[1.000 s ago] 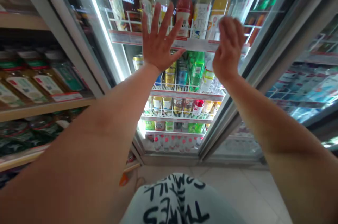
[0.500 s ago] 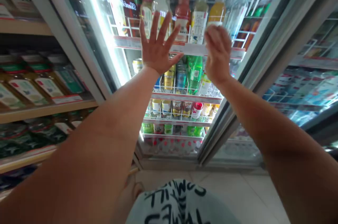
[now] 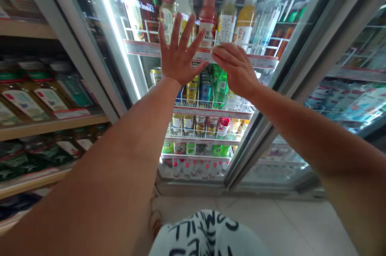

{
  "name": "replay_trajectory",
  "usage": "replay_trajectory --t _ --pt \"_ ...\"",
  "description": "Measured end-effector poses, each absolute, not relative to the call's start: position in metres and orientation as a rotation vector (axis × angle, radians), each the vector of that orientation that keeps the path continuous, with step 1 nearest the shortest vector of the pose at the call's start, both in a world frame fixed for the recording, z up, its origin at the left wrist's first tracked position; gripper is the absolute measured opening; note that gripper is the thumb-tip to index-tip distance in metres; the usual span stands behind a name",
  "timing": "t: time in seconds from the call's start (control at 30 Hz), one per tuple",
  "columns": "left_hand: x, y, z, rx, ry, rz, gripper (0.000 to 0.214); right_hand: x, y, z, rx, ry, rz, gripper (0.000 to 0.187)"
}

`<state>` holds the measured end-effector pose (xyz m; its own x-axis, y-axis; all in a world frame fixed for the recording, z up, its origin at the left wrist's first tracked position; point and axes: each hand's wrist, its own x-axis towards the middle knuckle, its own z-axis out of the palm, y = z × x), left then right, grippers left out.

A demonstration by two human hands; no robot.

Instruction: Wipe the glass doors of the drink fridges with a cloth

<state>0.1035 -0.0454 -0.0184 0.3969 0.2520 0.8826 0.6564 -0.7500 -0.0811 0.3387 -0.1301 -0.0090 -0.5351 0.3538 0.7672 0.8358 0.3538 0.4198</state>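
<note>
My left hand [image 3: 180,55] is raised flat with its fingers spread wide, held in front of the open drinks cooler's upper wire shelf [image 3: 141,47]. My right hand [image 3: 235,69] is beside it, palm down, fingers stretched out toward the left along the shelf's price strip; it holds nothing. Behind the fingers stand tall bottles, among them a red one [image 3: 208,9] and an orange one [image 3: 245,17]. Below the hands sit cans and green bottles [image 3: 221,83] on a lower wire shelf.
The cooler's glass door [image 3: 304,59] stands open at the right; a lit strip [image 3: 114,27] runs down the left frame. Wooden shelves [image 3: 51,123] with bottled goods fill the left. Lower cooler shelves hold several small cans and bottles. Tiled floor lies below.
My right hand has moved left and down from near the orange bottle, turning from upright to palm down beside my left hand. The left hand has stayed spread in place.
</note>
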Motion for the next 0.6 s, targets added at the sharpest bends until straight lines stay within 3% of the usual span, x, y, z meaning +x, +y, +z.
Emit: replay_trajectory --t 0.2,0.43,0.6 --pt "0.105 -0.045 -0.018 -2.252 -0.761 -1.336 0.091 0.366 -0.126 0.032 -1.034 -1.451 -1.154 0.048" --pt "0.105 -0.04 -0.017 -2.262 -0.761 -1.347 0.092 0.345 -0.133 -0.003 -1.033 -2.175 -1.072 0.049" --pt "0.107 -0.027 -0.019 -2.234 -0.709 -1.356 0.099 0.359 -0.119 0.034 -1.118 -1.409 -1.225 0.057"
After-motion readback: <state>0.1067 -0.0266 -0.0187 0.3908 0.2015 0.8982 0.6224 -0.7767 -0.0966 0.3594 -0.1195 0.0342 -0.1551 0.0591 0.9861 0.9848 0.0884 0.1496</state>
